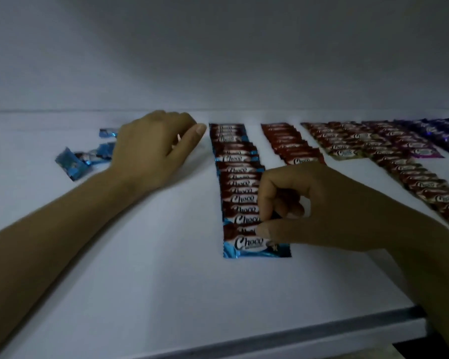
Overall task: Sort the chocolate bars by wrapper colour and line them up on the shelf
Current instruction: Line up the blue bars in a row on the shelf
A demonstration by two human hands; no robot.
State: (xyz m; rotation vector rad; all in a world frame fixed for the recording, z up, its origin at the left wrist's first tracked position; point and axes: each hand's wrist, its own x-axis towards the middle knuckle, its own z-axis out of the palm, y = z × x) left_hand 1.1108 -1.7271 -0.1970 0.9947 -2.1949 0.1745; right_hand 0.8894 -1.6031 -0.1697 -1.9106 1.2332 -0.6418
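White shelf (140, 268): smooth matt top, grey metal-looking strip (296, 330) along the near edge.

Centre: blue row (240, 177) of foil bars, overlapped like roof tiles, running far to near. Wrappers are glossy w/ crimped zigzag ends and a dark brown panel w/ white swoosh. "Choco" in dark script is legible on most; the small print under it is too blurred to read. Front bar (252, 247) lies flat at the near end, blue foil showing along its near & left edges.

R hand (316, 206): thumb & index pinch the right part of the 2nd bar (237, 230), just behind the front bar. Other fingers are curled in twd the palm.

L hand (153, 149) sits left of the row's far end, knuckles up, fingers curled down twd the shelf. Thumb stretches right, close to the row but not touching. Fingertips are hidden, so can't tell if it holds anything.

Loose blue bars (74, 164) lie left of the L hand, askew and crinkled, some partly hidden behind it.

Right of the blue row, each apart:
- Red row (288, 143), short, "Choco" on its nearest bar.
- Gold row (332, 146).
- Long brown row (412, 177) running near-right.
- Purple rows (425, 141) at far right; writing there is mostly blurred.
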